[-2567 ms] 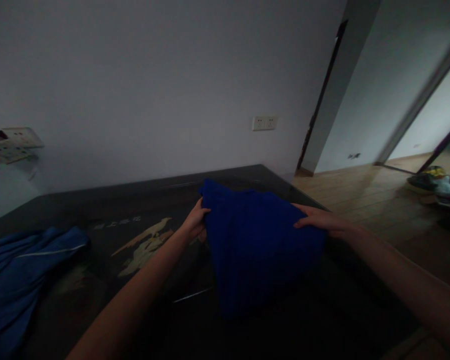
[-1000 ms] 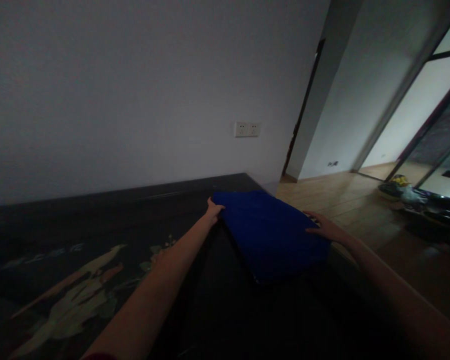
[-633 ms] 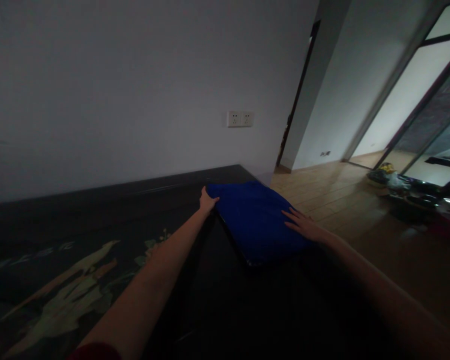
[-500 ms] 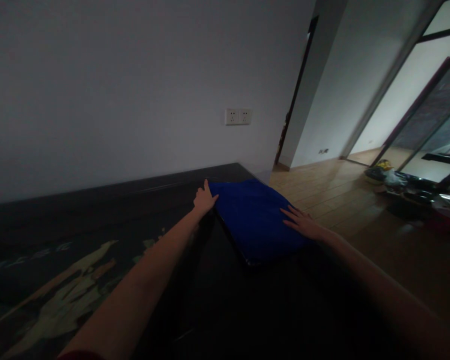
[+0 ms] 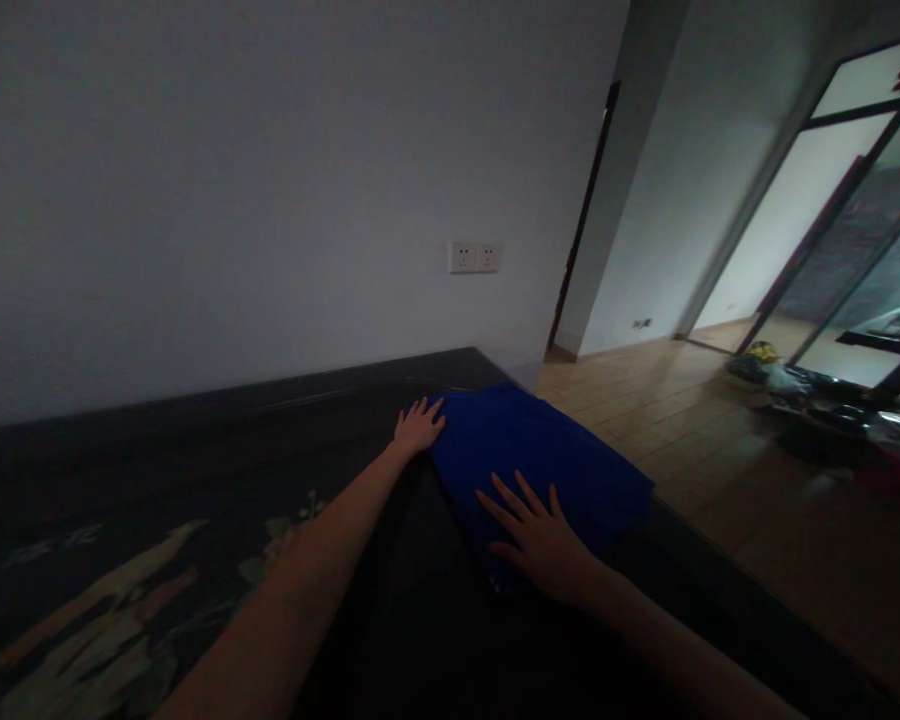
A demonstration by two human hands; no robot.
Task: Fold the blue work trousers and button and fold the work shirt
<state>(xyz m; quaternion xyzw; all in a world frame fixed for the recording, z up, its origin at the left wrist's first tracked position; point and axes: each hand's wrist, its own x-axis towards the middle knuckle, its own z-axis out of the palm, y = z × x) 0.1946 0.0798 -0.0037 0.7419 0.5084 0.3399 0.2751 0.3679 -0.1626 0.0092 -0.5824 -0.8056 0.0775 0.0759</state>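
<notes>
A flat piece of folded blue cloth [image 5: 547, 440] lies on the dark, glossy tabletop [image 5: 412, 620], close to its right edge. At the cloth's far left corner rests my left hand [image 5: 418, 428], fingers spread, with the fingertips touching the border. My right hand [image 5: 541, 540] lies palm down on the near part of the cloth, its fingers fanned out. Neither hand grips the fabric. Dim light hides the cloth's near edge under my right wrist.
Behind the table rises a grey wall with a double power socket [image 5: 474, 257]. Pale figures [image 5: 112, 610] decorate the tabletop at the left. Beyond the right edge is a wooden floor [image 5: 607, 390], with bags and basins [image 5: 802, 390] near a glass door.
My right hand has moved from the cloth's right edge leftward and nearer onto its surface. My left hand's fingers have spread at the corner. The view has tilted slightly up.
</notes>
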